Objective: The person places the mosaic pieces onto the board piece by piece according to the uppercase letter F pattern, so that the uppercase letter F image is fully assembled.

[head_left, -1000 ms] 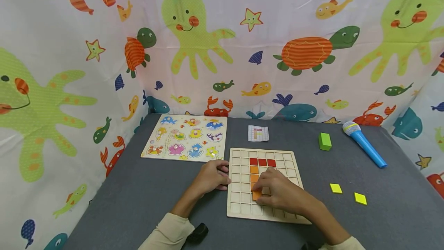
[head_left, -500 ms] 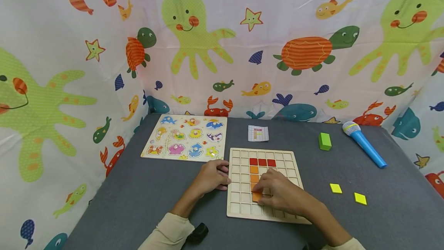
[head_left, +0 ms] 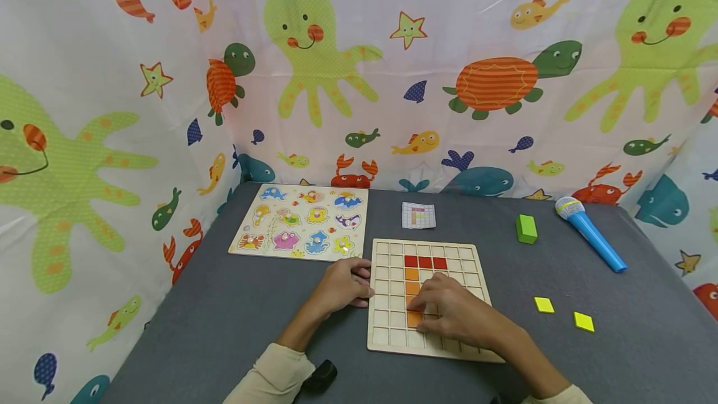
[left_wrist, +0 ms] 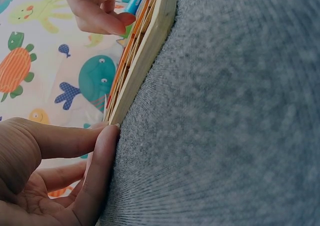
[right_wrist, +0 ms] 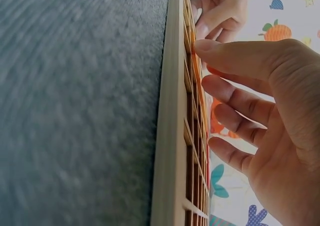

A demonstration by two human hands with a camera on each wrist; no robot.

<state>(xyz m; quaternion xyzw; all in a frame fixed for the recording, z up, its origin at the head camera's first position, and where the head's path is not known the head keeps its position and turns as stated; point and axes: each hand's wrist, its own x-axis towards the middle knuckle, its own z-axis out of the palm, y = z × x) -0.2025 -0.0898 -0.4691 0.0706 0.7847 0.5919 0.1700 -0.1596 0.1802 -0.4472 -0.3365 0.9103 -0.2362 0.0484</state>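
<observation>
A wooden grid board (head_left: pixel 389 323) lies on the dark grey table. Three red tiles (head_left: pixel 425 262) form a row in its upper part, and several orange tiles (head_left: pixel 412 288) run down in a column from the left red one. My left hand (head_left: pixel 339 287) holds the board's left edge between thumb and index finger, as the left wrist view shows close up. My right hand (head_left: pixel 457 310) is over the board, thumb and index finger at opposite sides of the lowest orange tile (head_left: pixel 414 320). Its other fingers are loosely bent above the grid in the right wrist view.
Two yellow tiles (head_left: pixel 544 305) lie right of the board. Farther back are a green block (head_left: pixel 526 229) and a blue toy microphone (head_left: pixel 596 240). A pattern card (head_left: pixel 418 216) lies behind the board, a sea-animal peg puzzle (head_left: pixel 300 223) at the back left. Printed cloth surrounds the table.
The lowest orange tile has shifted slightly and now lies squarer in its cell, with my right thumb a touch farther right. My left hand stays on the board's edge.
</observation>
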